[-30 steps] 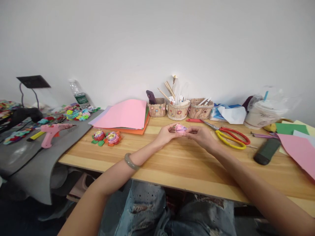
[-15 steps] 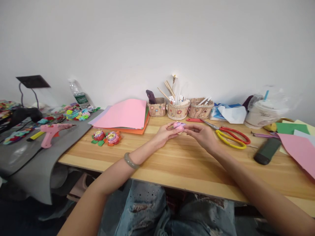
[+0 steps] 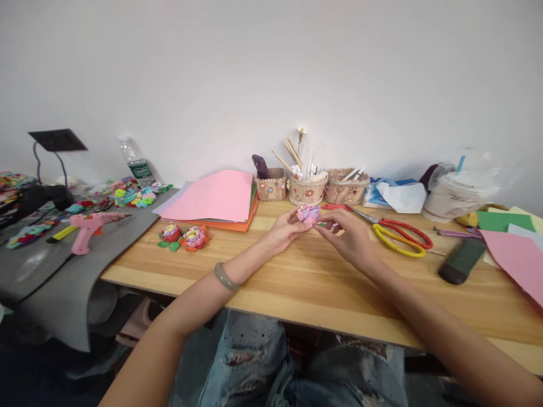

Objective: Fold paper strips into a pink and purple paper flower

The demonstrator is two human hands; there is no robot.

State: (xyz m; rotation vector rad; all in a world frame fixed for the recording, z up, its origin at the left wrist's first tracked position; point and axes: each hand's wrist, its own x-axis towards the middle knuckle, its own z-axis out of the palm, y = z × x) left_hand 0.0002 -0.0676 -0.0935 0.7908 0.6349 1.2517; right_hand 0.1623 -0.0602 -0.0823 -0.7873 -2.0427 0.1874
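Note:
Above the table I hold a small pink and purple paper flower (image 3: 309, 213). My left hand (image 3: 286, 230) grips it from the left, thumb in front and fingers behind. The thumb and fingertips of my right hand (image 3: 345, 234) are drawn together at the flower's right edge, pinching its petals. Small bits of green and red show behind the right fingers, too hidden to name. To the left on the wood lie two finished-looking paper flowers, one red and pink (image 3: 171, 233) with green leaves and one orange and purple (image 3: 195, 237).
Coloured paper sheets (image 3: 207, 198) are stacked at the back left. Decorated baskets (image 3: 308, 189) with pens and sticks line the wall. Scissors (image 3: 401, 237), a dark green cylinder (image 3: 462, 260) and a drink cup (image 3: 449, 195) are on the right. A pink glue gun (image 3: 87, 229) lies on the grey mat.
The flower has turned in my left hand so its layered purple petals face up more. My right fingers have shifted slightly and spread from the flower's top to its lower right edge.

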